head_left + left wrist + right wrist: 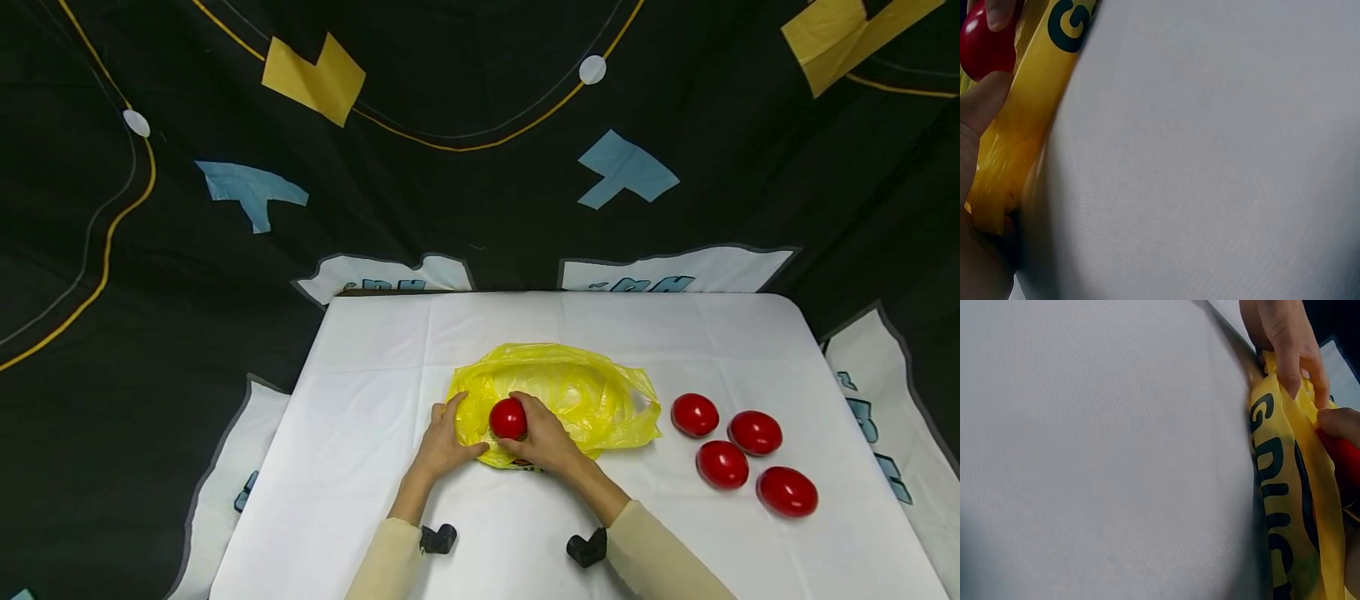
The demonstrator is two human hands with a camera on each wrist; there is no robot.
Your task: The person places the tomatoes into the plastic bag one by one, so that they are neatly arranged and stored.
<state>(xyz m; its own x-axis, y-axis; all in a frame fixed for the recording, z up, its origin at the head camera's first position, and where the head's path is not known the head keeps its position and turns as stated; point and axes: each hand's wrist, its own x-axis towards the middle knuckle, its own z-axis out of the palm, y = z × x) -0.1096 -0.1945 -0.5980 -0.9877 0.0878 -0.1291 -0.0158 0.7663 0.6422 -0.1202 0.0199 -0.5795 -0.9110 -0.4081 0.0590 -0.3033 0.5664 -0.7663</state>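
A yellow plastic bag [603, 404] lies on the white-covered table with its mouth spread open. My right hand [551, 440] grips a glossy red ball [507, 418], its thumb and fingers round the right side, over the near left part of the bag. At the bag's left edge, my left hand [442, 446] pinches the plastic, thumb near the ball. In the left wrist view, the red ball [986, 47] shows behind the bag's printed rim [1038, 81]. Dark lettering runs along the bag's near side [1282, 487] in the right wrist view.
Several more red balls [722, 465] sit grouped on the white tablecloth [360, 375], right of the bag. A black curtain [465, 208] with taped paper shapes hangs behind the table. Black wrist devices [438, 539] are worn at both cuffs.
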